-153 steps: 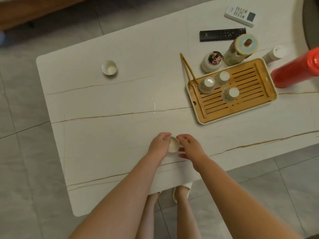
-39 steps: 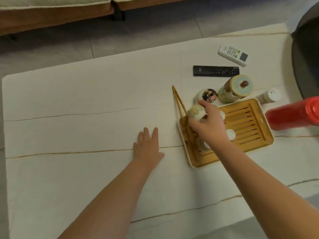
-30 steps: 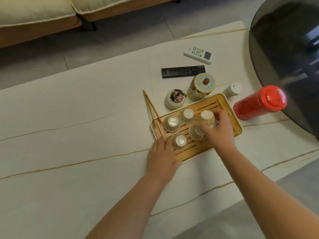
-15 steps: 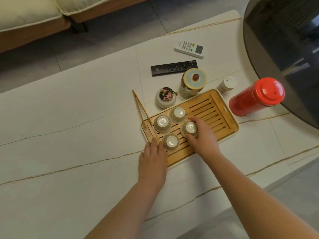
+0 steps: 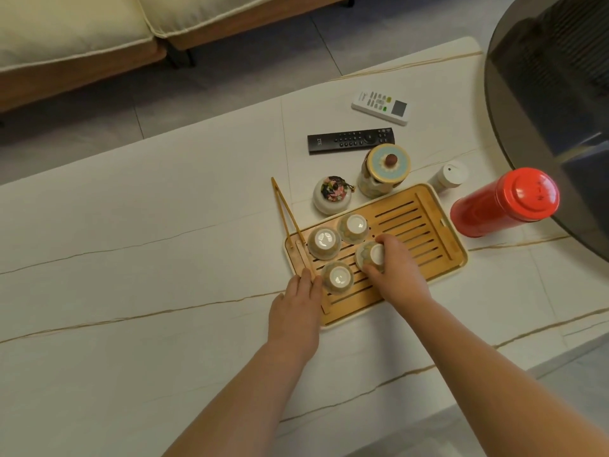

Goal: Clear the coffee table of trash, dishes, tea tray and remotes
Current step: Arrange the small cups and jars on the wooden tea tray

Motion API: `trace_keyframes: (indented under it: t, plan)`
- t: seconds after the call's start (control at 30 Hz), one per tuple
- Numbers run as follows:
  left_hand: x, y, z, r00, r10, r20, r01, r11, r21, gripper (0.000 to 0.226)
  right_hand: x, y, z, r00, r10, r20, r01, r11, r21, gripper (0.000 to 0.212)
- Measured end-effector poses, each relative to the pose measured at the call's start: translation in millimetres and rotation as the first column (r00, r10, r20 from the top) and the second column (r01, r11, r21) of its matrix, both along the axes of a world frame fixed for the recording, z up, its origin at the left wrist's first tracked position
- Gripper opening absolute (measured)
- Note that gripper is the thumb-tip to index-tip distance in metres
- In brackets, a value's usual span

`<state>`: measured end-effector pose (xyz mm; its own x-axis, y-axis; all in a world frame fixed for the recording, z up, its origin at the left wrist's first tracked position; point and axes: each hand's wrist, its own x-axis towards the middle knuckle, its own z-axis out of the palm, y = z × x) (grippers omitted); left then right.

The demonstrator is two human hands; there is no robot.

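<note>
A bamboo tea tray (image 5: 425, 235) lies on the white coffee table (image 5: 148, 258). Several small teacups stand upside down on its left half. My right hand (image 5: 393, 272) is closed around the near-right teacup (image 5: 372, 255), which rests on the tray. My left hand (image 5: 296, 301) lies flat at the tray's near-left corner, fingertips touching its rim, holding nothing. Wooden tongs (image 5: 286, 216) lean on the tray's left edge. A black remote (image 5: 351, 140) and a white remote (image 5: 380, 107) lie beyond the tray.
Behind the tray stand a small floral-lidded jar (image 5: 333, 196), a lidded tea caddy (image 5: 384, 169) and a small white bottle (image 5: 449, 174). A red canister (image 5: 504, 202) lies at the right. A dark round table (image 5: 553, 103) overhangs the right; a sofa (image 5: 82, 31) is beyond.
My right hand set the last cup upside down among the others on the tray and still grips it. My left hand slid up to the tray's corner. The view moved closer.
</note>
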<state>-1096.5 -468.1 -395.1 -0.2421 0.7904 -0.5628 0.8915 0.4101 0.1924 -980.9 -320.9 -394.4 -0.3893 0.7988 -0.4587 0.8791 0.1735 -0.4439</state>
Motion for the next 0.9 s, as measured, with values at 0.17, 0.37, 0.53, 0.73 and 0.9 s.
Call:
trace_keyframes:
  t: [0.17, 0.37, 0.53, 0.73, 0.9]
  plan:
    - [-2.0, -1.1, -0.3, 0.999, -0.037, 0.007, 0.037, 0.999, -0.022, 0.084, -5.9, -3.5, -2.1, 0.999, -0.029, 0.027, 0.028, 1.000, 0.013, 0.054]
    - [-15.6, -4.3, 0.8, 0.993, -0.088, 0.075, 0.090, 0.995, -0.033, 0.080, -11.2, -12.7, 12.9, 0.998, -0.061, 0.025, 0.058, 0.994, 0.090, 0.067]
    - [-30.1, -14.7, 3.8, 0.989, -0.060, 0.138, 0.048, 0.995, 0.089, 0.061, -62.0, -23.7, 40.0, 0.990, 0.138, 0.011, -0.131, 0.905, 0.406, 0.036]
    - [-55.4, -46.9, -15.6, 0.981, 0.194, -0.014, -0.194, 0.976, -0.099, 0.075, -132.9, -37.2, 25.9, 0.856, 0.432, 0.282, -0.513, 0.777, 0.365, 0.035]
    - [-64.4, -64.0, -32.0, 0.965, 0.260, 0.028, -0.246, 0.941, -0.234, 0.097, -145.0, -41.8, 7.6, 0.801, 0.406, 0.440, -0.563, 0.761, 0.323, 0.023]
